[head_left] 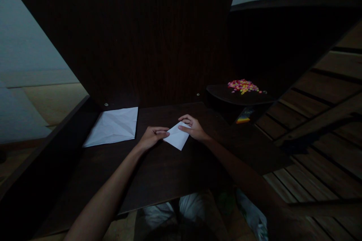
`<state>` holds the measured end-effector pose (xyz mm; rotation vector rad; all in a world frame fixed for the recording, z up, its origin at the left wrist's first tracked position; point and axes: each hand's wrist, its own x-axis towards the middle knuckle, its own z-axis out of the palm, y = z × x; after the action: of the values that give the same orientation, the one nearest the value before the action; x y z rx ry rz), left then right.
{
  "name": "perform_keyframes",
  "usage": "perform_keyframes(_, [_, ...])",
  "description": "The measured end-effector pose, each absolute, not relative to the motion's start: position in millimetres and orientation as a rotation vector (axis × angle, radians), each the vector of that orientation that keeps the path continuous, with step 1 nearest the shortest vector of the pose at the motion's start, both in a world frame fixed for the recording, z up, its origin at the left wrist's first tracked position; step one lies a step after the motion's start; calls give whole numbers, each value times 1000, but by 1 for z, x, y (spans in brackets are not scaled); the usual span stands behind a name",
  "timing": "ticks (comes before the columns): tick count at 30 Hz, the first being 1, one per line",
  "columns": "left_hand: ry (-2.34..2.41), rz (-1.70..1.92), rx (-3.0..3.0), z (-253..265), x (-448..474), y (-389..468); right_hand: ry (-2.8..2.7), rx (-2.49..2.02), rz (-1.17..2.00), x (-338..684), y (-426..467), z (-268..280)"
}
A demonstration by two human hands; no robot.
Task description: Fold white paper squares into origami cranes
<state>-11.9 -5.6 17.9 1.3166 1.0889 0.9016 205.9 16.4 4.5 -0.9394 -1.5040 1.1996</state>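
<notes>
A small white folded sheet of paper (178, 139) is held between my two hands, one corner pointing toward me, just over the dark desk. My left hand (152, 136) pinches its left corner between thumb and fingers. On the opposite side my right hand (194, 128) grips the upper right edge, its thumb on top and the fingers behind. To the left on the desk lies a larger stack of creased white paper (115, 126).
A dark wooden desk (158, 177) has a tall back panel (141, 37) and a raised left side (42, 158). Several colourful small pieces (243, 86) are heaped on a corner shelf (237, 97) at right. A rainbow-edged item (243, 117) is below it. Wooden slats (319, 101) stand further right.
</notes>
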Motion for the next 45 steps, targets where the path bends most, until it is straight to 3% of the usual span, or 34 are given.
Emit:
perform_keyframes(19, [956,745,1194,13,-8,-9,-1362,-1019,1131,209,17,8])
perform_keyframes(45, [928,1141,1045,16,-9,-3,-1078,-1010,1171,208,23,9])
